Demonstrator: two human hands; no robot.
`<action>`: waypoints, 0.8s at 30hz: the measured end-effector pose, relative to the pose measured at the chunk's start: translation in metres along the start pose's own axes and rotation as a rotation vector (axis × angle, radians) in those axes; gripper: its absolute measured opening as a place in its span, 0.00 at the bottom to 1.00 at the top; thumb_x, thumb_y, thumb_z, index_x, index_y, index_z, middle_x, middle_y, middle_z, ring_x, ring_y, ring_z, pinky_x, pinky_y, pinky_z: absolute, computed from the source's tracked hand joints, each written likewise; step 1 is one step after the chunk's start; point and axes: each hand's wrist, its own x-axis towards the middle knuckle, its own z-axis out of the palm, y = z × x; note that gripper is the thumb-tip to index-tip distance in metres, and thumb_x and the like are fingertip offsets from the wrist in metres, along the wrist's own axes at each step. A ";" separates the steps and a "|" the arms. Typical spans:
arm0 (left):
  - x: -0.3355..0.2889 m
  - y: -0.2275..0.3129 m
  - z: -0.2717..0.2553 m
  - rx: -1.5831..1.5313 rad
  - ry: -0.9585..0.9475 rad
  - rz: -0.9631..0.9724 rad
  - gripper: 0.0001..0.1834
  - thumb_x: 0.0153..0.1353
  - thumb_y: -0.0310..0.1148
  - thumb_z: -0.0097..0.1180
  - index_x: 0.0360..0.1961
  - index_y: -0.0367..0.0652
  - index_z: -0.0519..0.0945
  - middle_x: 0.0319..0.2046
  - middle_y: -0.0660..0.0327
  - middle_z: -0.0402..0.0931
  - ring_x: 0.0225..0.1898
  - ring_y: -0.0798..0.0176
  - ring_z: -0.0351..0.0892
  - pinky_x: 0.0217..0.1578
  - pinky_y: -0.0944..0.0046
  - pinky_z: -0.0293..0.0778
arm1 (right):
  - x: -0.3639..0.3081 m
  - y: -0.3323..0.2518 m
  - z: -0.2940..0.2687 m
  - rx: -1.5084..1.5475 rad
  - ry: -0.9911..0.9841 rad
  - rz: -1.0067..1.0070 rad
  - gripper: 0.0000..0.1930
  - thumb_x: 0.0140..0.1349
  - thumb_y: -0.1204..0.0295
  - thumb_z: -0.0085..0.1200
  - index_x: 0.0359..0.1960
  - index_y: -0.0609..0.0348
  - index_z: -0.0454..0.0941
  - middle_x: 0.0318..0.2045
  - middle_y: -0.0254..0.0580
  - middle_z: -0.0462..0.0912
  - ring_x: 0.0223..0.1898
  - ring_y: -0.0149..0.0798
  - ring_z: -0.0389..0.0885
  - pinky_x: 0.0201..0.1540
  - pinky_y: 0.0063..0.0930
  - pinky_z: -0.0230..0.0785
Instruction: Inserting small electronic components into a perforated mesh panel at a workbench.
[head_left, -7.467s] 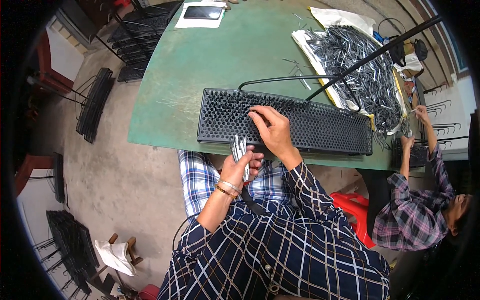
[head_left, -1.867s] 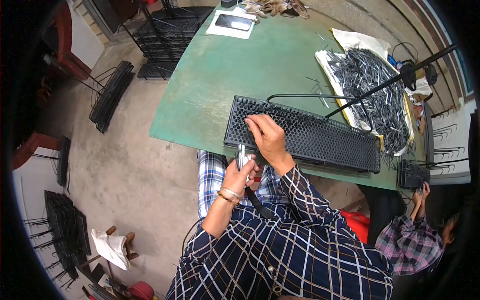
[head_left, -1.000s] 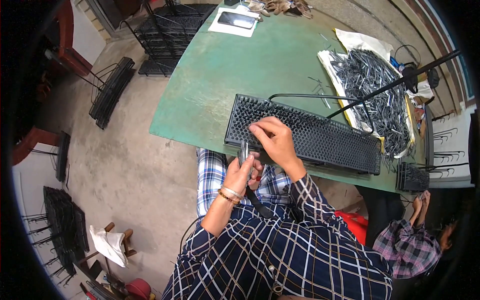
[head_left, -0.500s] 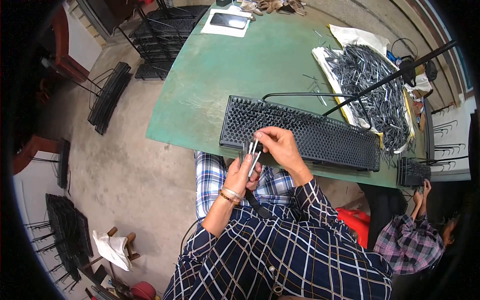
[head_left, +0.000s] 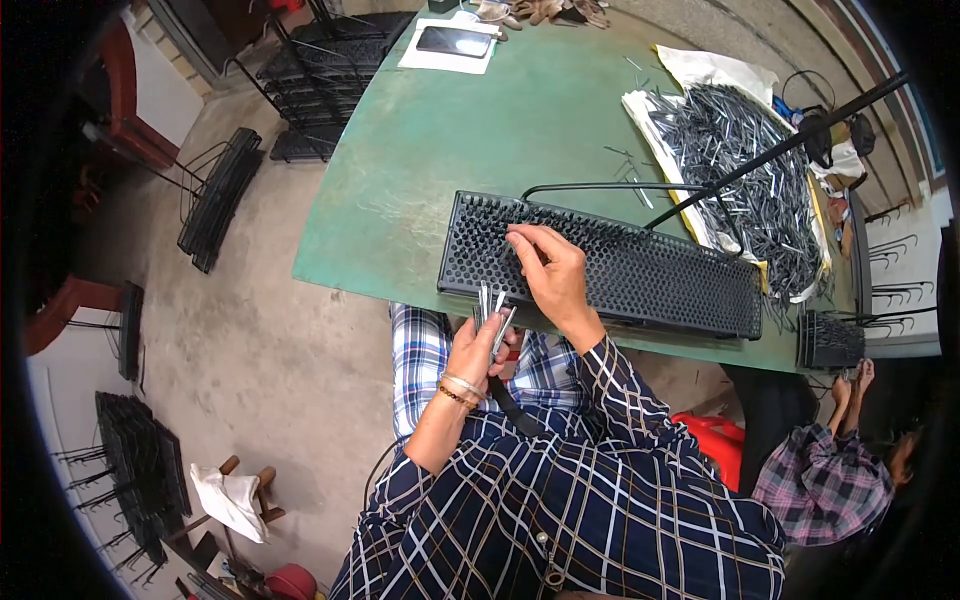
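Observation:
Below the near edge of the table, my left hand [head_left: 474, 347] is closed around a bundle of thin metal strips [head_left: 487, 302], their silvery and dark ends fanning out above the fingers. My right hand [head_left: 557, 284] is over the left part of a long black panel [head_left: 660, 285] with rows of small holes. Its thumb and fingertips are pinched together at the panel's surface; whatever they hold is too small or hidden to make out. Dark stubs stand up in many rows at the panel's left and far side. A black wire frame [head_left: 600, 187] rises from the panel's far edge.
On the green table [head_left: 420, 170], a large heap of similar strips [head_left: 735, 170] lies on white sacking at the right. A phone [head_left: 453, 41] and gloves [head_left: 545, 11] lie at the far edge. Another person's hands [head_left: 853, 380] work at a second panel [head_left: 833, 341]. Stacked racks [head_left: 130, 470] stand left.
My right hand has moved up and away from the bundle, from beside my left hand onto the panel. The left hand stays almost in place with its strips.

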 end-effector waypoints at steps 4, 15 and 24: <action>-0.001 -0.002 0.001 0.032 -0.036 0.024 0.14 0.67 0.38 0.44 0.46 0.39 0.71 0.25 0.62 0.71 0.16 0.75 0.59 0.11 0.77 0.52 | -0.001 0.009 0.006 -0.134 0.047 -0.245 0.07 0.56 0.76 0.57 0.36 0.64 0.80 0.29 0.40 0.79 0.23 0.32 0.76 0.24 0.23 0.68; -0.004 0.005 0.006 -0.058 -0.045 0.067 0.14 0.68 0.38 0.44 0.48 0.41 0.69 0.26 0.61 0.71 0.16 0.76 0.59 0.12 0.78 0.52 | -0.007 -0.003 0.003 -0.332 -0.071 -0.197 0.07 0.54 0.74 0.59 0.35 0.60 0.81 0.30 0.40 0.75 0.24 0.39 0.76 0.24 0.29 0.68; -0.005 0.005 0.006 -0.067 -0.060 0.105 0.14 0.67 0.37 0.46 0.48 0.40 0.68 0.26 0.61 0.72 0.16 0.76 0.59 0.12 0.79 0.52 | -0.007 -0.008 0.001 -0.441 -0.087 -0.118 0.07 0.55 0.73 0.58 0.34 0.60 0.81 0.29 0.41 0.76 0.25 0.42 0.79 0.24 0.30 0.70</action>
